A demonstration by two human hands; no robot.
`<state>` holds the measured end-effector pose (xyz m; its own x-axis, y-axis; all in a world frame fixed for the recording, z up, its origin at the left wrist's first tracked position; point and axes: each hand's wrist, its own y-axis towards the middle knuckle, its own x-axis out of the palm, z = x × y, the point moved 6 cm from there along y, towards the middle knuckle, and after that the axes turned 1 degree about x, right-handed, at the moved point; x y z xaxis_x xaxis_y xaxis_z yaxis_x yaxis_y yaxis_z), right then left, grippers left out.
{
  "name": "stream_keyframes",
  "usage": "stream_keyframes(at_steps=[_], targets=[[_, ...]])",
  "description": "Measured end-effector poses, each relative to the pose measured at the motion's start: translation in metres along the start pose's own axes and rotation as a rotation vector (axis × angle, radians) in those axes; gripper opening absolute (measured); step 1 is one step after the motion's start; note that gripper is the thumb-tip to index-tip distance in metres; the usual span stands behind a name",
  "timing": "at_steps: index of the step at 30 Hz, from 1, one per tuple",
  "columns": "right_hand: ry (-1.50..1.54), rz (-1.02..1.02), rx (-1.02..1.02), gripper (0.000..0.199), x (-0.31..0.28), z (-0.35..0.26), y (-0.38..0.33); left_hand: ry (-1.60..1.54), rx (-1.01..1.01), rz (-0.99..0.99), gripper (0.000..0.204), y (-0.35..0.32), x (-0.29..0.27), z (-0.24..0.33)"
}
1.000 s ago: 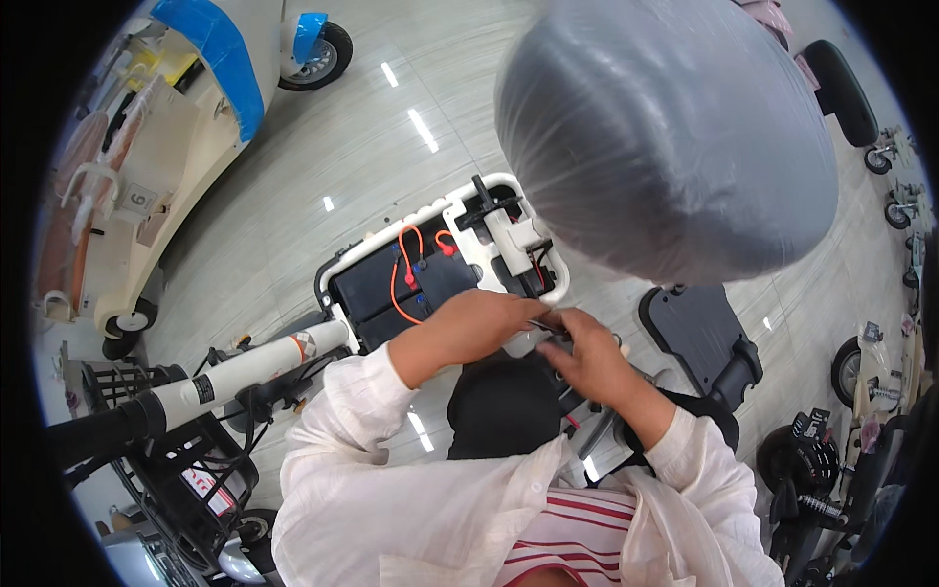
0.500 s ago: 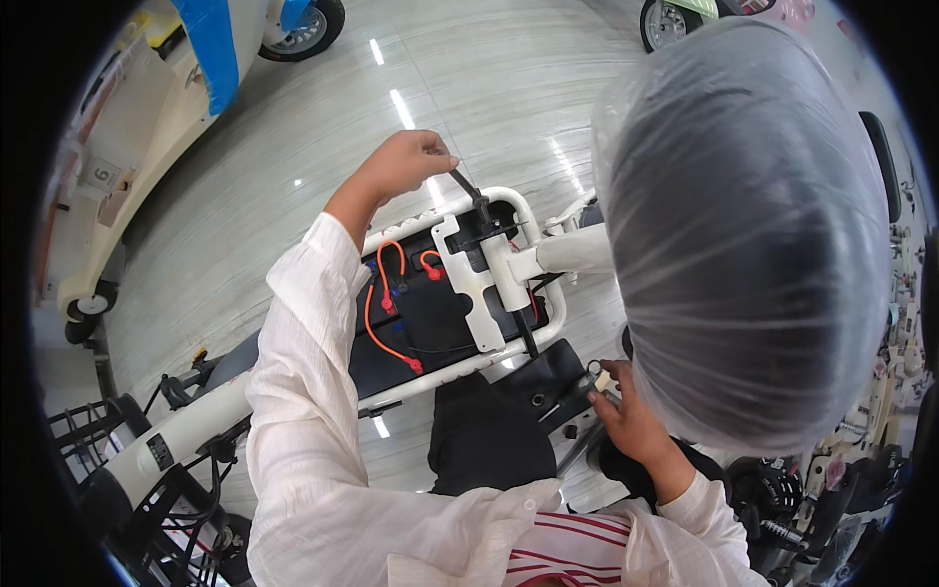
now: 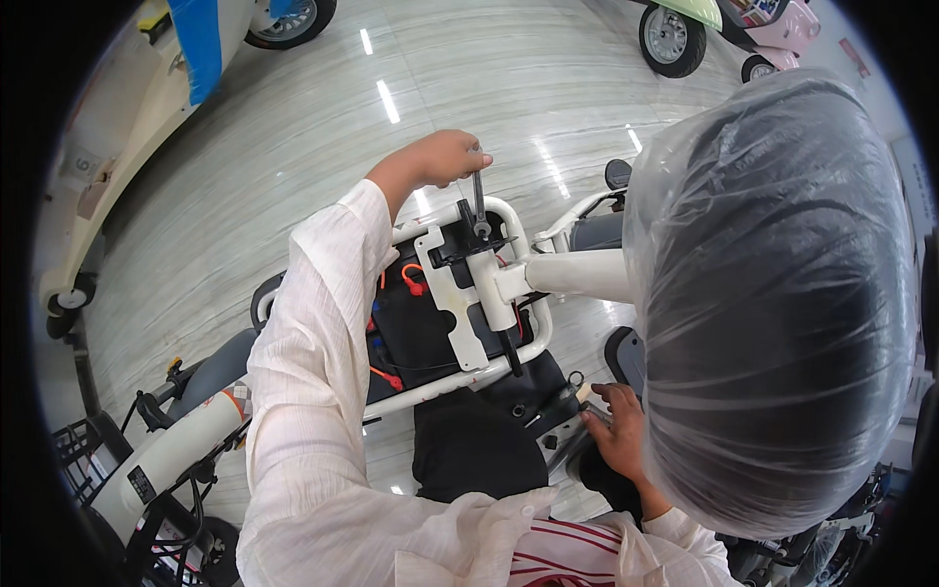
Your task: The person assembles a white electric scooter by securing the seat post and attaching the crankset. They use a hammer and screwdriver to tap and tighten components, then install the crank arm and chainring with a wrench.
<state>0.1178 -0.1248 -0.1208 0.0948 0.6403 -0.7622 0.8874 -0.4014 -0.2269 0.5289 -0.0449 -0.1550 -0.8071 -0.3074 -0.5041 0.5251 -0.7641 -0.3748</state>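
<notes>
My left hand (image 3: 437,160) grips a metal wrench (image 3: 478,198), its fingers closed round the upper end. The wrench's lower head meets the nut area of a black fitting at the end of a white cross tube (image 3: 492,290). Beside that tube runs a white notched plate (image 3: 451,298), above dark boxes with orange cables and a red cap (image 3: 416,288). A white tubular frame (image 3: 424,394) surrounds them. Lower right, my right hand (image 3: 622,434) has its thumb and forefinger apart, close to a small metal ring (image 3: 575,378) and a pale piece; its palm is hidden.
A large dark seat-like form (image 3: 773,313) in clear plastic fills the right side. A grey-seated vehicle with a white tube (image 3: 181,445) stands at left. Scooters (image 3: 671,39) are parked on the glossy floor (image 3: 245,176) beyond, and a cream body with blue film (image 3: 199,49) is far left.
My view has shifted a little. My left hand has swung right, bringing the wrench from a slant to nearly upright on the fitting. My right hand has moved slightly down beside the ring.
</notes>
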Motion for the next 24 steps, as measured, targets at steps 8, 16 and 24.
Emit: stream_keyframes(at_steps=[8, 16, 24], targets=[[-0.044, -0.041, -0.014, 0.037, 0.005, -0.001, -0.003, 0.038, 0.020, -0.040, 0.036, 0.015, 0.004, 0.005], [-0.047, -0.053, -0.101, 0.037, 0.004, -0.008, -0.007, 0.179, -0.008, -0.106, 0.041, 0.026, 0.015, -0.001], [0.012, -0.094, -0.089, 0.038, 0.003, -0.015, -0.010, 0.351, -0.100, -0.145, 0.045, 0.033, 0.019, 0.002]])
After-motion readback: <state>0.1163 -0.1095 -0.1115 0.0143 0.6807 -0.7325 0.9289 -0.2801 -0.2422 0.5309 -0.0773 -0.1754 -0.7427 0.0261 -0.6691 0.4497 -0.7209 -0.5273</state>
